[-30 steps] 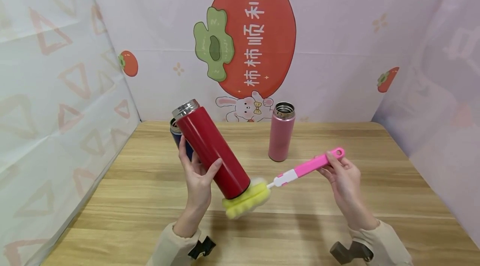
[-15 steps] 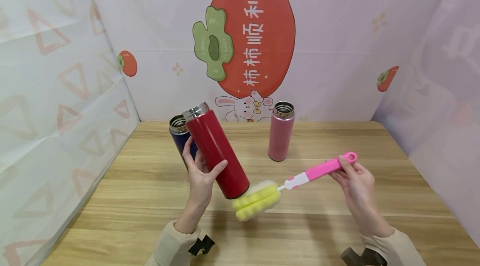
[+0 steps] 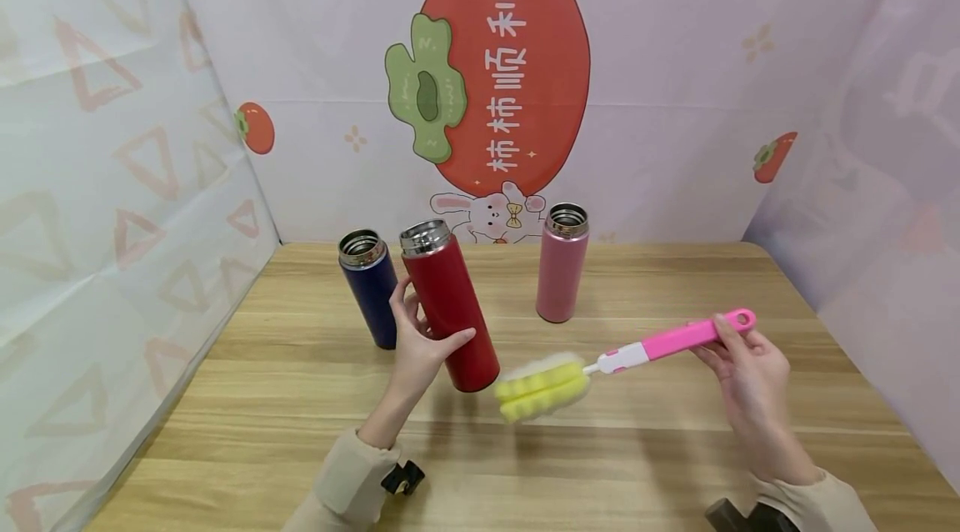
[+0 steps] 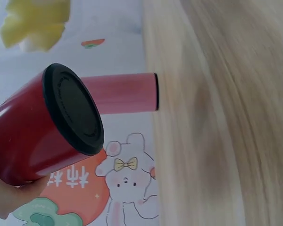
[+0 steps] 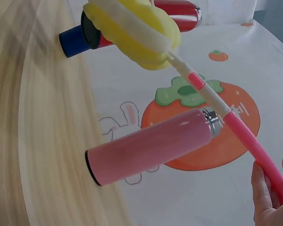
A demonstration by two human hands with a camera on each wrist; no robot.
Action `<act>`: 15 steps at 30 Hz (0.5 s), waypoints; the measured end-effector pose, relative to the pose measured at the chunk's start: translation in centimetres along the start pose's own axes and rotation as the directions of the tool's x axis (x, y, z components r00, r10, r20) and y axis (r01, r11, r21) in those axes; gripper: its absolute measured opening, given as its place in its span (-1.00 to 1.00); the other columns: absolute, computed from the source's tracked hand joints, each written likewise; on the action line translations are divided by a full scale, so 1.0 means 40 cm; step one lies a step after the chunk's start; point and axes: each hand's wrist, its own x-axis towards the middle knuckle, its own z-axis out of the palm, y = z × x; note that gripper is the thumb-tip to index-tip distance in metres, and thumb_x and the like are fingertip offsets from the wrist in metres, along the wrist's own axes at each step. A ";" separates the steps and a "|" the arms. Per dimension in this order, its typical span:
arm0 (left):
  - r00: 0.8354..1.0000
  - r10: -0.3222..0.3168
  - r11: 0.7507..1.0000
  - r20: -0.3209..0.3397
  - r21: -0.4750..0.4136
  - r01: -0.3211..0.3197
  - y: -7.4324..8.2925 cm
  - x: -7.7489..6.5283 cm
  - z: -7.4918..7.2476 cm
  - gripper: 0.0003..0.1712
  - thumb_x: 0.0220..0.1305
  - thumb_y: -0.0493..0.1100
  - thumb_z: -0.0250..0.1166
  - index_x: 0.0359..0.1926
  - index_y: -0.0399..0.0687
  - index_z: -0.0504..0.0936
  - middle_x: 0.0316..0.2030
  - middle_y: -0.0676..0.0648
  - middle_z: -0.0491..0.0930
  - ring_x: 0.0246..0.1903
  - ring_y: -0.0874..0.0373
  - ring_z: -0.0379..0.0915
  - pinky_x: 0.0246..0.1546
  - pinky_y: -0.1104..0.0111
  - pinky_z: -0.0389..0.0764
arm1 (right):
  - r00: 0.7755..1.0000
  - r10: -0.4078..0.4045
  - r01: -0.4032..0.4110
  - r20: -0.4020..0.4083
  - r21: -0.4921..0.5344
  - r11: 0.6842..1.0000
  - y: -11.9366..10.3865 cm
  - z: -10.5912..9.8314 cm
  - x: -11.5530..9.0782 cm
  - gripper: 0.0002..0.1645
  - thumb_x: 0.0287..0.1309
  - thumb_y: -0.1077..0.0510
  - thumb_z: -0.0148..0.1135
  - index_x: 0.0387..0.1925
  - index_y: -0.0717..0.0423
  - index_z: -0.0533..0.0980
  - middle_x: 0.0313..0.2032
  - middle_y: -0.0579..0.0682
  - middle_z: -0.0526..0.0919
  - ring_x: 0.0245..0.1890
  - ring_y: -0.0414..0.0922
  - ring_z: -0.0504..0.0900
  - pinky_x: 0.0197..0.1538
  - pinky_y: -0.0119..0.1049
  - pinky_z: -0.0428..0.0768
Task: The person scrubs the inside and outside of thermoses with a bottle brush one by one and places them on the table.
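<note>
The left hand (image 3: 417,342) grips the tilted red bottle (image 3: 453,290) above the table (image 3: 225,432) and the right hand (image 3: 753,382) pinches the brush (image 3: 624,358) by its handle (image 3: 678,341) (yellow sponge (image 3: 543,390) near the bottle's base), blue bottle (image 3: 370,294) and pink bottle (image 3: 562,273) behind.

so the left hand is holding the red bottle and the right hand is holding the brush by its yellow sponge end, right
Not quite: the right hand holds the brush by its pink handle, not the yellow sponge end, as the head view shows. The left hand does hold the red bottle.
</note>
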 end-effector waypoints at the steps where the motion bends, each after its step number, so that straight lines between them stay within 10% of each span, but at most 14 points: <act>1: 1.000 -0.004 1.000 0.006 0.020 0.004 -0.006 0.005 0.000 0.15 -0.23 -0.42 0.41 0.25 0.08 -0.17 0.05 -0.09 0.24 -0.10 -0.08 0.39 -0.13 0.22 0.48 | 1.000 -0.009 0.009 -0.002 0.013 1.000 -0.006 -0.006 0.002 -0.57 0.08 0.27 0.14 -0.03 0.45 0.35 -0.22 0.29 0.57 -0.21 0.12 0.58 -0.14 -0.09 0.48; 15: 0.999 -0.021 0.983 0.034 0.182 0.015 -0.078 0.088 0.010 0.16 -0.24 -0.39 0.43 0.25 0.18 -0.14 0.15 -0.09 0.08 0.04 -0.06 0.28 0.01 0.13 0.36 | 0.993 -0.071 0.074 0.092 -0.028 0.997 -0.059 -0.044 -0.010 -0.51 0.13 0.34 0.05 0.05 0.55 0.21 -0.13 0.40 0.49 -0.07 0.26 0.45 -0.08 -0.05 0.43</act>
